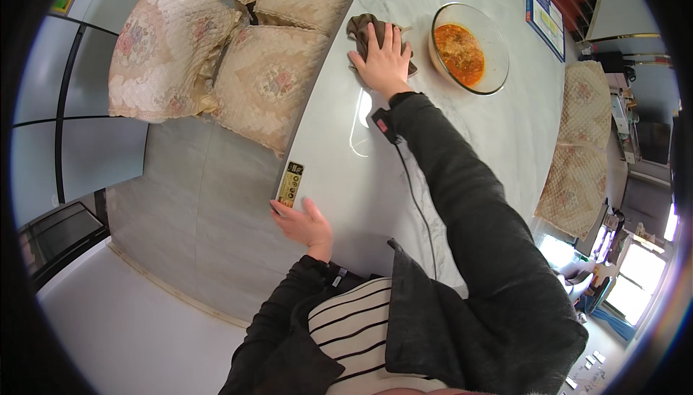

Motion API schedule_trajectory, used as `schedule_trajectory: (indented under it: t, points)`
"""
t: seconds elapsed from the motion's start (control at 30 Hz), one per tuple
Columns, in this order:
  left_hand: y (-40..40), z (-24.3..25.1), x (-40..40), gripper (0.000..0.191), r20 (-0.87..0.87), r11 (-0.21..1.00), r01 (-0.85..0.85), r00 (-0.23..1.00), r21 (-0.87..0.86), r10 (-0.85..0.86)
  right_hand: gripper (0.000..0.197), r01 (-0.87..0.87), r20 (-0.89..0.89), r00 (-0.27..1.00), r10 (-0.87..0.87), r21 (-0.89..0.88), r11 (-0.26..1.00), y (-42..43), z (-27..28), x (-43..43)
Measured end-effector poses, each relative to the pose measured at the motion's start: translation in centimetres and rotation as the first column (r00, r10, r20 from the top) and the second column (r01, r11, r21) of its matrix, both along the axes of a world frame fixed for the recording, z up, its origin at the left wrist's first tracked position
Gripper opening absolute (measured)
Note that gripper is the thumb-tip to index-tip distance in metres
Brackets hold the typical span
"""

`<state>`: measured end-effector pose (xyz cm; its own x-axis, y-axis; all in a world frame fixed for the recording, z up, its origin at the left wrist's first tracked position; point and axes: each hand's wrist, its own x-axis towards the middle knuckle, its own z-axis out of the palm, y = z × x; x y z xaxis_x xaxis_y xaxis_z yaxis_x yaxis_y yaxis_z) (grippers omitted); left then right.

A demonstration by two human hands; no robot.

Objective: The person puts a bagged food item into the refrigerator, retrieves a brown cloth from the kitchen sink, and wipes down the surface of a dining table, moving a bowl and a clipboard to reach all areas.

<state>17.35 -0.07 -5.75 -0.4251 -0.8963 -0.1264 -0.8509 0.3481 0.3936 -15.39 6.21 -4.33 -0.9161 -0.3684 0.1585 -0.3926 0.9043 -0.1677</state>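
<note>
My right hand [383, 63] lies with spread fingers on a crumpled dark brown cloth [358, 30], pressing it against the marble-patterned tabletop [341, 178]. To the right of that hand stands a clear glass bowl [497, 51] with a red, oily soup or sauce [459, 54] in it. My left hand [307, 227] rests at the left edge of the table, its fingertips by the rim and its thumb apart. Just beyond its fingers, a gold and black sticker [291, 184] is on the tabletop. Nothing shows in the left hand.
Chairs with quilted floral covers [270, 81] line the table's left side; another covered seat [582, 146] is at the right. A blue-bordered printed board [545, 19] lies at the far right edge. A black cable [414, 195] with a small device [384, 124] hangs by my right sleeve.
</note>
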Motion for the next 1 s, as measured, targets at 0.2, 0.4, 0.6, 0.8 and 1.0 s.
schedule_trajectory:
  t: [0.2,0.4,0.6,0.8,1.0]
  points:
    - [-1.2,0.8,-0.5,0.063,-0.101,0.966,-0.188,0.973,0.179,0.208,0.071,-0.43,0.045,0.901,0.431,-0.034,0.902,-0.3,0.9,10.8]
    - [-7.8,3.2,-1.6,0.056,-0.123,0.144,0.019,0.641,0.989,0.757,0.065,-0.807,0.135,0.562,0.816,-0.127,0.577,1.4,1.3,25.6]
    - [-8.1,-1.0,-0.2,0.053,-0.275,0.648,0.017,0.914,0.762,0.299,0.051,-0.84,0.073,0.502,0.862,-0.195,0.506,0.1,1.1,20.0]
    - [-7.2,-3.4,1.0,0.046,-0.34,0.953,0.284,0.911,0.109,-0.233,0.056,-0.304,-0.106,0.946,0.307,0.043,0.952,-0.4,0.3,1.9]
    - [-5.8,-2.0,0.4,0.043,-0.347,0.963,0.21,0.927,0.169,-0.141,0.068,-0.123,-0.124,0.985,0.123,0.011,0.992,-2.0,-1.1,3.0]
